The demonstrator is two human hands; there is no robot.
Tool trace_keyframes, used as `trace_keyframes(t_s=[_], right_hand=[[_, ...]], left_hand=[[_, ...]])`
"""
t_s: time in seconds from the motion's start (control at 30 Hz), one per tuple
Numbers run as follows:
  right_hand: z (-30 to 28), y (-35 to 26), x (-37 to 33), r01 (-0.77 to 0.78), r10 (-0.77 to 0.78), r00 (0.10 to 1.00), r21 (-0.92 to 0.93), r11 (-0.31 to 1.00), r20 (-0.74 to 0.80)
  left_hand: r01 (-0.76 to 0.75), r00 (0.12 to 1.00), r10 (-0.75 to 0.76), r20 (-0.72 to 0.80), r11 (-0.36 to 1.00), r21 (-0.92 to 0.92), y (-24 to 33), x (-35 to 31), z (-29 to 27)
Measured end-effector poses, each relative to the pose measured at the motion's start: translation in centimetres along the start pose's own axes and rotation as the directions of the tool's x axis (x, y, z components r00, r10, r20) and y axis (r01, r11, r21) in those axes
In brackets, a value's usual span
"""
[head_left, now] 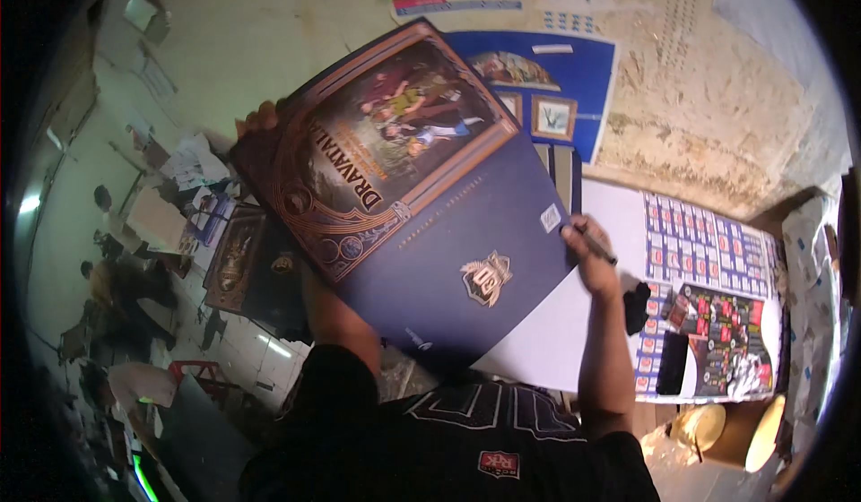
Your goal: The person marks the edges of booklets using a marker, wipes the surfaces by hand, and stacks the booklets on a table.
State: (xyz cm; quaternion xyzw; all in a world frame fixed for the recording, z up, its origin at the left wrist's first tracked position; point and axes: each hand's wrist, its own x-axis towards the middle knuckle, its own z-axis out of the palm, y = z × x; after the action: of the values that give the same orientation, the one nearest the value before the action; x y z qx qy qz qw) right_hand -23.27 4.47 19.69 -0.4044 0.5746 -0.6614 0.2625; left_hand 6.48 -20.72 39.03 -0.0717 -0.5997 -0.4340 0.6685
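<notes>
The right hand's (594, 251) fingers are closed around a slim black pen-like tool (604, 250), its inner end at the right edge of a big navy printed cover (513, 208), just beside a small white code sticker (550, 218). Whether those fingers also press on the edge, I cannot tell. The left hand (258, 118) has its fingertips curled over the far left edge, a narrow grip on the cover's thickness; its thumb is hidden.

The cover hangs tilted in front of the chest, above the white worktop (549, 327). The left forearm (339, 321) runs behind it — probably propping the broad face, which one edge grip might not steady, and leaving the right hand free for the tool.

Just right of the right forearm lies a crumpled black cloth (637, 307), seemingly within easy reach, beside printed sheets (708, 242) spread over the worktop. To the left, a similar dark cover (240, 264) lies lower down — apparently set aside, out of the working space. A blue picture panel (603, 72) stands behind.
</notes>
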Motion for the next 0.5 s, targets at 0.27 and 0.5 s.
trace_keyframes(t_s=[0.27,0.5], right_hand=[[-11.1,3.7,1.7,-0.063,0.165,0.978,-0.574,0.816,0.127],[-11.6,10.0,-13.3,-0.262,0.113,0.954,-0.581,0.771,-0.279]], left_hand=[[0.687,0.667,-0.731,-0.144,0.679,-0.261,-3.5,-25.5,-13.1],[0.97,0.234,-0.836,-0.496,0.171,0.17,0.3,-43.5,-14.8]])
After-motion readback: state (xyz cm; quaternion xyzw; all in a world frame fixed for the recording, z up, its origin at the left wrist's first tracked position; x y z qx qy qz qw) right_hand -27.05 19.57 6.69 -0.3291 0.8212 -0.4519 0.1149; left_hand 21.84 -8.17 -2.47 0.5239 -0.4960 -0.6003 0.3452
